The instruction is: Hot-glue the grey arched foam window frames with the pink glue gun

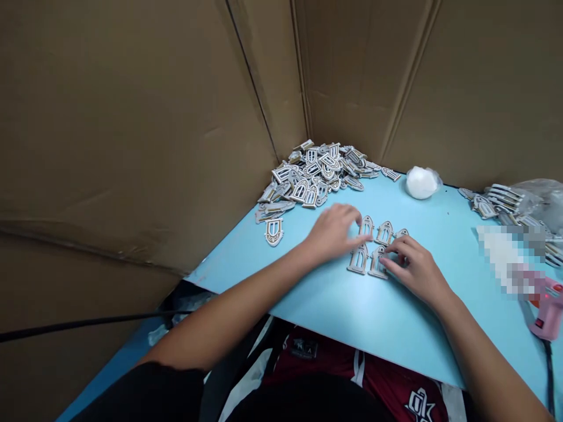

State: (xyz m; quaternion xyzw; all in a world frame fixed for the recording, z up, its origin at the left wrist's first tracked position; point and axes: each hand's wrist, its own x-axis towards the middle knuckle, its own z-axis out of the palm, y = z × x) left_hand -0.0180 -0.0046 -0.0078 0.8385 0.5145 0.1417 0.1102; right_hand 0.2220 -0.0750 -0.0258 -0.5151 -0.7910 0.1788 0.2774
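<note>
Along the blue table (352, 310), five arched plastic frames (358, 259) lie in two neat rows (evenly spaced, seemingly on purpose), well apart from the loose pile (314, 174); left hand (332, 233) curled at the upper row, right hand (416, 272) half-closed at the lower, neither clearly gripping

Small craft workshop station: cardboard sheets (132, 129) wall in the light-blue worktable (321, 308), which carries a heap of arched window-shaped pieces (312, 176) and a pink hot glue gun (548, 310).
</note>
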